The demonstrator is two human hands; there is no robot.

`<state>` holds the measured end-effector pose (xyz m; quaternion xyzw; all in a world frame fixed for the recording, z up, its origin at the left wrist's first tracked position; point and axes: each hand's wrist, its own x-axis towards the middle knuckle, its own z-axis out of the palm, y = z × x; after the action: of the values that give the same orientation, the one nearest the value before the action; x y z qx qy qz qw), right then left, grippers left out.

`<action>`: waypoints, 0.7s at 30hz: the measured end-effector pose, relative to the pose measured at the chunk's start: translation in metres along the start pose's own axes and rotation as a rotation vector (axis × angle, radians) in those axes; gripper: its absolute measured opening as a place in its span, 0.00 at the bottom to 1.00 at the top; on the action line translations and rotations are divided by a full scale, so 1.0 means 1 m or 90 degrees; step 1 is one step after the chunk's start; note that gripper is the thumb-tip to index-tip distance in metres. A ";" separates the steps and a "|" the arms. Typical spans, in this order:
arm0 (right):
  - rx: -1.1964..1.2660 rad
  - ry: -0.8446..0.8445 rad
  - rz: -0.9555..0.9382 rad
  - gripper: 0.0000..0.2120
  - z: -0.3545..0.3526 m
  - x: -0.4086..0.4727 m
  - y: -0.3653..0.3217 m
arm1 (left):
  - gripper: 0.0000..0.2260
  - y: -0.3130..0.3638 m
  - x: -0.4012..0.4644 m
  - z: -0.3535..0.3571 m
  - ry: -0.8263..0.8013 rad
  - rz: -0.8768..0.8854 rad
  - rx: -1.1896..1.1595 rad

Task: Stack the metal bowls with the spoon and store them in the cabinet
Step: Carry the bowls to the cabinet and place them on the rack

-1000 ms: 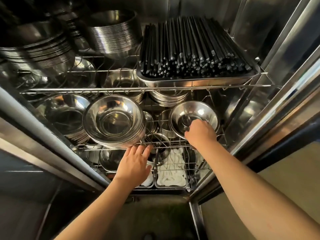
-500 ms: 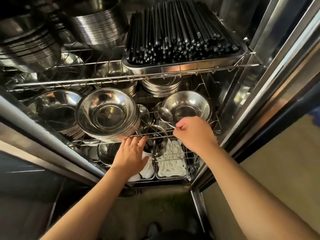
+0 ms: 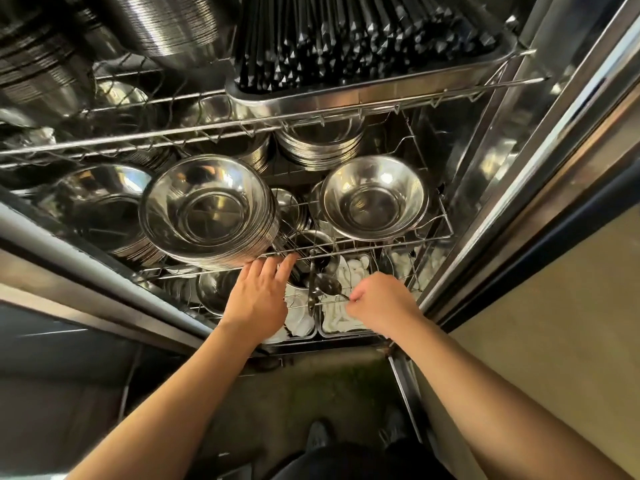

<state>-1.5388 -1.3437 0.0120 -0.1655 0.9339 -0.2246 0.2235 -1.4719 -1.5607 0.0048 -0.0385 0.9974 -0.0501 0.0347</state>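
Note:
A tall stack of metal bowls (image 3: 207,216) stands on the middle wire shelf (image 3: 381,237) of the cabinet, at the left. A smaller stack of bowls (image 3: 374,199) sits on the same shelf to the right. My left hand (image 3: 258,299) rests with its fingertips on the shelf's front wire, just under the big stack. My right hand (image 3: 381,303) is below the shelf edge and pinches the handle of a metal spoon (image 3: 327,284). The spoon's bowl points left, toward a round metal cup (image 3: 311,244).
A steel tray of black chopsticks (image 3: 363,39) fills the top shelf at the right, with more bowl stacks (image 3: 166,26) to its left. White items (image 3: 332,320) lie in trays on the bottom shelf. The cabinet's steel frame (image 3: 502,209) rises at the right.
My right hand has left the right bowl stack and come down and toward me, now holding the spoon below the shelf edge. My left hand stays on the shelf wire.

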 end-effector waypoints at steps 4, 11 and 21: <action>-0.007 -0.006 0.063 0.13 0.018 0.042 0.000 | 0.41 0.000 0.000 0.001 0.005 0.004 0.004; -0.043 0.031 0.139 0.03 0.049 0.100 -0.011 | 0.40 0.003 -0.001 0.001 0.013 0.002 0.004; -0.115 -0.018 0.149 0.13 0.079 0.140 -0.029 | 0.38 0.004 -0.001 0.002 0.013 -0.004 0.000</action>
<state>-1.6123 -1.4532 -0.0846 -0.0783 0.9600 -0.1097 0.2455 -1.4712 -1.5564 0.0028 -0.0410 0.9976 -0.0510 0.0244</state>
